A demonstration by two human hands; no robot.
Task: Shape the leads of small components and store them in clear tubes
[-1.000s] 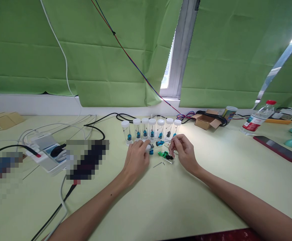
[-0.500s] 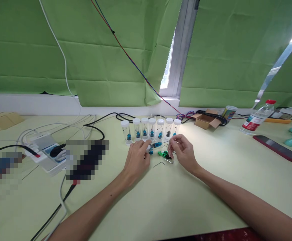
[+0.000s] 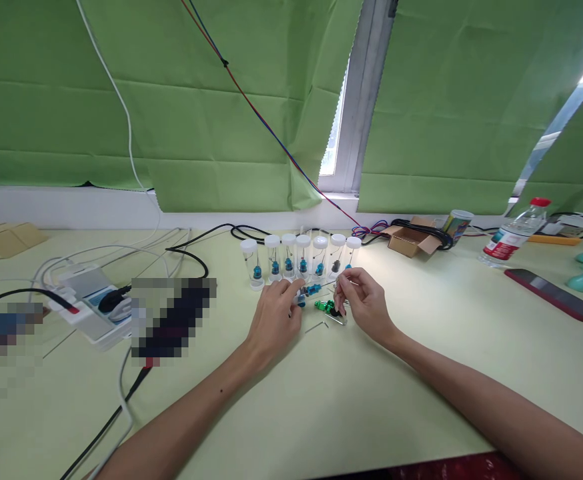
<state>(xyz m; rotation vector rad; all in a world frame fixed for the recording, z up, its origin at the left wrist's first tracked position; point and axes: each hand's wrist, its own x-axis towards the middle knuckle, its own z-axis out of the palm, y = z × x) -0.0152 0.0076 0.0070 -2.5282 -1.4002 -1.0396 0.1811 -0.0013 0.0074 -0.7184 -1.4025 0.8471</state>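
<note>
My left hand [image 3: 275, 310] is closed at the fingertips on a small blue fitting [image 3: 313, 289]. Its left end is hidden by my fingers. A thin rod runs from the fitting to my right hand [image 3: 364, 303], which pinches it. Just below lies a green fitting [image 3: 325, 306], with a black part and thin metal pieces by my right fingertips. An L-shaped hex key [image 3: 315, 327] rests on the table in front. Behind my hands stands a row of several clear tubes with white caps, such as the leftmost tube [image 3: 250, 265], most holding a blue fitting.
An open cardboard box [image 3: 407, 241], a can [image 3: 456, 228] and a red-capped bottle [image 3: 514, 233] stand at the back right. A dark phone [image 3: 556, 295] lies nearer. At left are cables and a white box [image 3: 87, 303]. Green curtains [image 3: 231, 120] hang behind.
The blue fitting between my hands has turned slightly and shows a different side. Both hands stay in almost the same place.
</note>
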